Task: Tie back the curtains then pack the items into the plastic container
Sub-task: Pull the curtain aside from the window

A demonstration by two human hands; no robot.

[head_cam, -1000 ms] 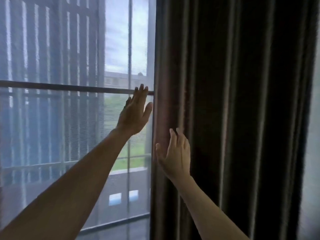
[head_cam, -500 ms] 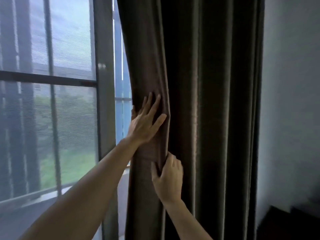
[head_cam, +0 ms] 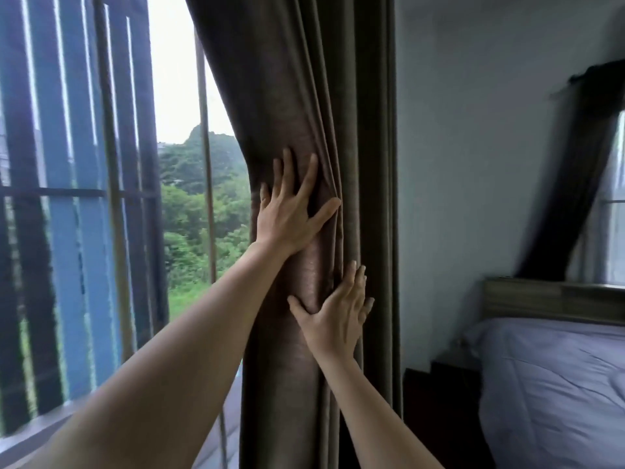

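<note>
A dark brown curtain (head_cam: 291, 96) hangs bunched into a narrow column against the wall corner at the right end of the window. My left hand (head_cam: 291, 214) lies flat on its folds with fingers spread, pressing the fabric to the right. My right hand (head_cam: 338, 313) presses on the folds lower down, fingers together and thumb out to the left. Neither hand holds anything. No tie-back and no plastic container are in sight.
The window (head_cam: 189, 164) with thin vertical bars fills the left, trees beyond. A grey wall (head_cam: 473, 164) stands right of the curtain. A bed (head_cam: 558, 384) with light bedding, its wooden headboard (head_cam: 541, 299) and a dark nightstand (head_cam: 436, 401) sit at lower right. A second dark curtain (head_cam: 575, 181) hangs far right.
Both hands have pushed the curtain rightward, gathering it tighter against the wall. The view has swung right, so more window glass shows left and the bed has appeared.
</note>
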